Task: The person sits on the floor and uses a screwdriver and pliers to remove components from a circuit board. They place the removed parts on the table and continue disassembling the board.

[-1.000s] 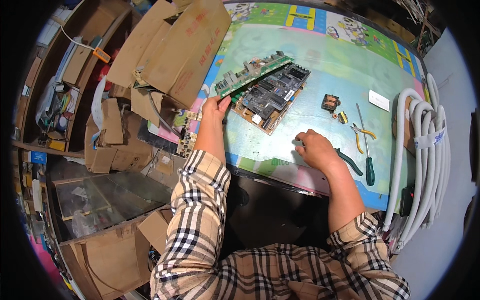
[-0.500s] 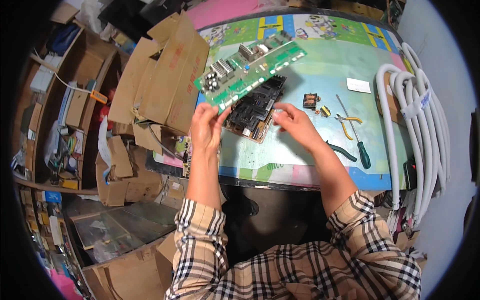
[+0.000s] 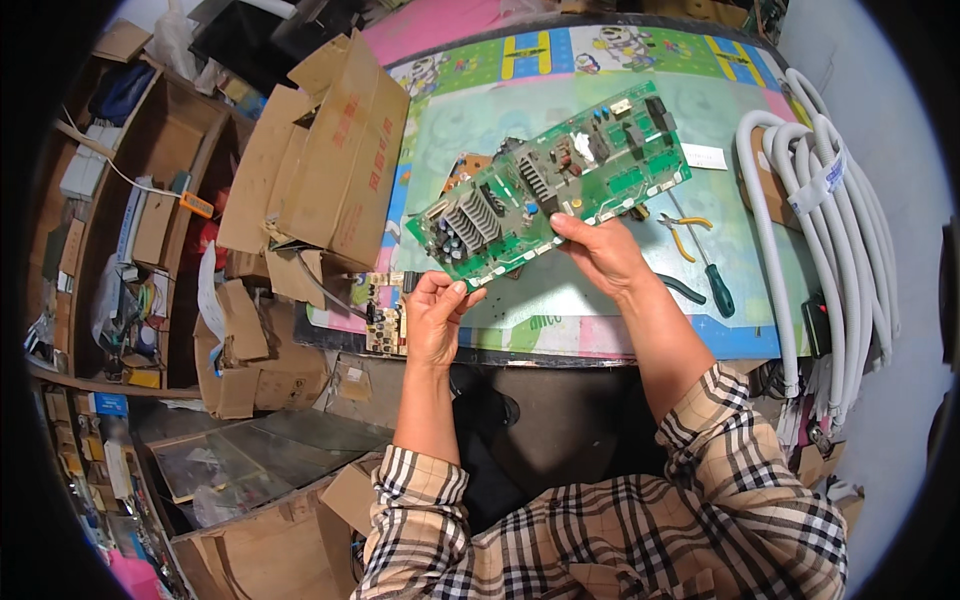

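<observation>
A long green circuit board (image 3: 600, 180) with silver heat sinks, capacitors and other parts is held up over the table, tilted with its right end higher. My left hand (image 3: 440, 315) pinches its lower left corner between thumb and fingers. Along its lower edge near the middle, my right hand (image 3: 603, 255) grips it, thumb on top. Behind the board, mostly hidden, other boards lie on the table; a brown one (image 3: 462, 170) peeks out at its upper left. Close to my left hand, another populated board (image 3: 385, 315) rests at the table's front edge.
On the right lie yellow-handled pliers (image 3: 684, 236), a green screwdriver (image 3: 720, 290), a dark green tool handle (image 3: 680, 289) and a white paper slip (image 3: 704, 157). Coiled white hoses (image 3: 800, 200) stand at the right edge. An open cardboard box (image 3: 345, 160) and shelves (image 3: 160, 220) are left.
The green board has come lower and nearer, shifted right, its face turned more toward me. My right hand, empty before, now grips its lower edge. My left hand has moved down with its corner.
</observation>
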Tool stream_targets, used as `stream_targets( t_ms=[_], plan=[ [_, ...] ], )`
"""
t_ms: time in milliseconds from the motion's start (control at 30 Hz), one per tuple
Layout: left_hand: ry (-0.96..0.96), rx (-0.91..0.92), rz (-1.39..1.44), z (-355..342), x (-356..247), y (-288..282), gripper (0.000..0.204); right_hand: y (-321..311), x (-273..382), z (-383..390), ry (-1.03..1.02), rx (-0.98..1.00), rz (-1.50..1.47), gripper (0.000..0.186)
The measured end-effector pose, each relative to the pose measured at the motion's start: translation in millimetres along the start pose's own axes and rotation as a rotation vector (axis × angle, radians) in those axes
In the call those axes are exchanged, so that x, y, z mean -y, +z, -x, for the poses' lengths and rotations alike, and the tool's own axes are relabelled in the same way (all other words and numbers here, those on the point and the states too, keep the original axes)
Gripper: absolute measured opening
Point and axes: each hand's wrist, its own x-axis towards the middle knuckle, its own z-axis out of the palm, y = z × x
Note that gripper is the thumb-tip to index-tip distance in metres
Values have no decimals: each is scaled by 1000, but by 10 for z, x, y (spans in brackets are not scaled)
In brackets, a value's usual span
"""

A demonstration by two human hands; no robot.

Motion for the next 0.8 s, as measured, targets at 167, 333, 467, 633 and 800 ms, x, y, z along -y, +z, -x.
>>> stream_targets(
  t_ms=[167, 333, 467, 633, 800],
  plan=[
    [-44, -71, -35, -45, 59, 12, 8, 76, 13, 16, -43, -15, 57, 46],
    [-77, -98, -17, -71, 44, -26, 7, 148, -7, 3, -39, -47, 80, 46],
    [-60, -44, -50, -30, -63, 25, 8, 55, -56, -76, -6, -64, 11, 43],
    [-6, 43, -46, 79, -202, 96, 10, 38, -55, -99, 46, -21, -146, 39],
    [-10, 28, -50, 81, -184, 94, 10, 7, -67, -101, 78, -21, -155, 38]
  ],
)
